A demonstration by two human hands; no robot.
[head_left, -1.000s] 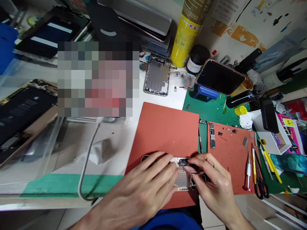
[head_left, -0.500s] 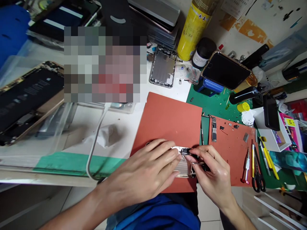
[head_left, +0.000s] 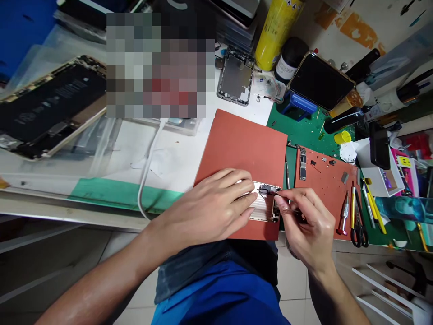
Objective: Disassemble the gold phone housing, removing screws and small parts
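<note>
A light metal phone housing [head_left: 264, 208] lies on the reddish-brown mat [head_left: 245, 144] near the table's front edge. My left hand [head_left: 216, 205] rests over the left part of the housing, its fingers bent and close together, holding it. A small dark part [head_left: 269, 189] sits at the upper right inside the housing. My right hand [head_left: 304, 216] is at the housing's right end, thumb and forefinger pinched together beside the dark part; a thin dark tool seems to be between them, partly hidden by the fingers.
A second mat [head_left: 326, 180] at the right bears a logic board [head_left: 302, 164], small parts, a screwdriver [head_left: 344, 214] and scissors [head_left: 359, 234]. A grey phone housing [head_left: 236, 76], a yellow can [head_left: 275, 36] and a propped phone [head_left: 321, 81] stand behind. A white cable [head_left: 147, 167] runs at the left.
The view has shifted, so the table sits higher in the picture. My right hand has drawn back a little to the right, and the dark part inside the housing shows more fully.
</note>
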